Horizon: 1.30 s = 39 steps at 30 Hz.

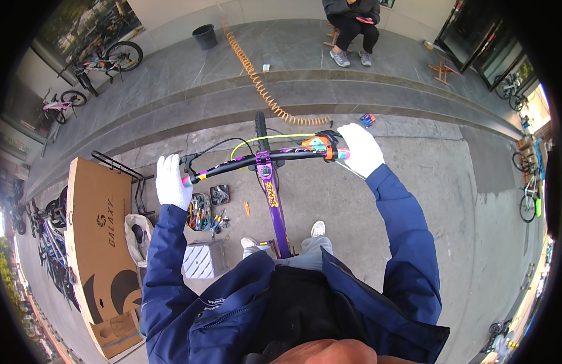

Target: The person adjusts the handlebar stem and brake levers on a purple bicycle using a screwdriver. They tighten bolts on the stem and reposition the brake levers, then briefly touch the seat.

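Observation:
A purple bicycle frame (279, 227) stands upright between my legs, with its front tyre (260, 124) pointing ahead. My left hand (173, 182), in a white glove, is on the left end of the black handlebar (235, 164), its fingers reaching forward over the grip. My white-gloved right hand (361, 150) is on the right end, beside the brake lever. Both hands hold the bar, though the undersides of the fingers are hidden. An orange and green piece (317, 144) sits next to the right grip. A yellow-green cable (247, 143) loops ahead of the stem.
Left of the bicycle lie a tool tray (199, 212), a black parts box (220, 195) and a grey stool (205, 259). A tall cardboard box (102, 242) stands further left. Ahead, a coiled orange hose (253, 76) crosses the steps (190, 103). A seated person (352, 30) is beyond them.

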Tool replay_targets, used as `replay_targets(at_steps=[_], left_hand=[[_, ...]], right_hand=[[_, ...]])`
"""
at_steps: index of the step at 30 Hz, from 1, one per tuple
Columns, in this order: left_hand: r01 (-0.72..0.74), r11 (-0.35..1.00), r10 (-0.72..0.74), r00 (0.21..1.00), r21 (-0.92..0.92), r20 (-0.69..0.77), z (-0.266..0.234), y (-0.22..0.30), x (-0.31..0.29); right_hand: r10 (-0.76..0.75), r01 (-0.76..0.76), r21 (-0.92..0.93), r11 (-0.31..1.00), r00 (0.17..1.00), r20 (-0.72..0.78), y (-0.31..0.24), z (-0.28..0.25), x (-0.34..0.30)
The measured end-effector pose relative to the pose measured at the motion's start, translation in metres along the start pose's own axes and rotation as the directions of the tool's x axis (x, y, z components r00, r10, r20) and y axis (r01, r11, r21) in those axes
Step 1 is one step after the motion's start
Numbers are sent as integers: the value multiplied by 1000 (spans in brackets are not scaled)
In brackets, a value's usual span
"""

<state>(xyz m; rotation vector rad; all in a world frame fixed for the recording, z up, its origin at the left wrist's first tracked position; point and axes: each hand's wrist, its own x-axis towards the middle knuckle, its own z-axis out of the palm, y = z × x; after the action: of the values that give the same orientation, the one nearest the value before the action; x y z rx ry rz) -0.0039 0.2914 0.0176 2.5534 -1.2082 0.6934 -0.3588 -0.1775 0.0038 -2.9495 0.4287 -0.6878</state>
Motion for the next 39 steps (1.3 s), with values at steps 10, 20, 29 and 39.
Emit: replay_targets(at_steps=[10, 20, 29, 39], left_hand=[[-69, 991, 97, 956, -111, 276, -63, 20, 30], [-173, 821, 302, 940, -544, 156, -17, 143, 61], [-206, 831, 343, 921, -516, 185, 59, 208, 71], [-242, 869, 388, 874, -432, 292, 75, 222, 83]], right_hand=[[52, -60, 100, 993, 996, 75, 24, -48, -30], [726, -349, 896, -275, 536, 431, -2, 24, -166], [818, -67, 953, -297, 497, 290, -69, 75, -120], [866, 72, 989, -128, 495, 76, -67, 96, -105]])
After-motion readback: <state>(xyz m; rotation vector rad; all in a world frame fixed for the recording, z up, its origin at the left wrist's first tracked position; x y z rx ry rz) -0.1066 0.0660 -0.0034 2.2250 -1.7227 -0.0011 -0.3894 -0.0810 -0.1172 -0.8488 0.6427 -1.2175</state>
